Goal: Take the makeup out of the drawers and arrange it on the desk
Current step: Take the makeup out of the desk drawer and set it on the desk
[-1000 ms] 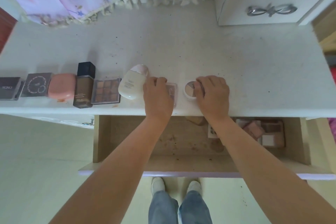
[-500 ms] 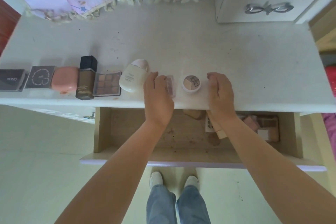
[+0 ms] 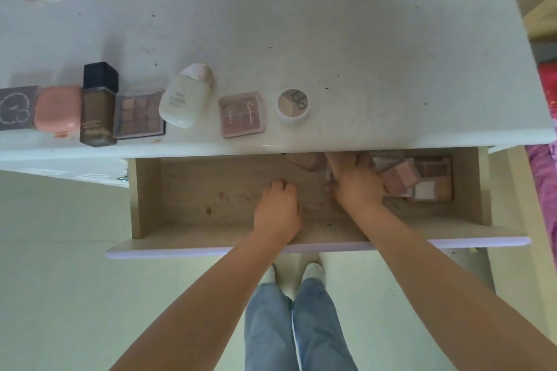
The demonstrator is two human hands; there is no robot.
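Now both off the desk (image 3: pixel 331 39), left hand (image 3: pixel 277 214) curled empty, right hand (image 3: pixel 357 184) spread, inside drawer (image 3: pixel 193 184).

"Eyeshadow" on pink palette (image 3: pixel 243 114) (cursive script)

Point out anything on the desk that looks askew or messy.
The white bottle lies tilted, its pink cap leaning right, overlapping the brown eyeshadow palette instead of standing like the foundation bottle. Orange-pink smudges mark the desk below the pink compact.
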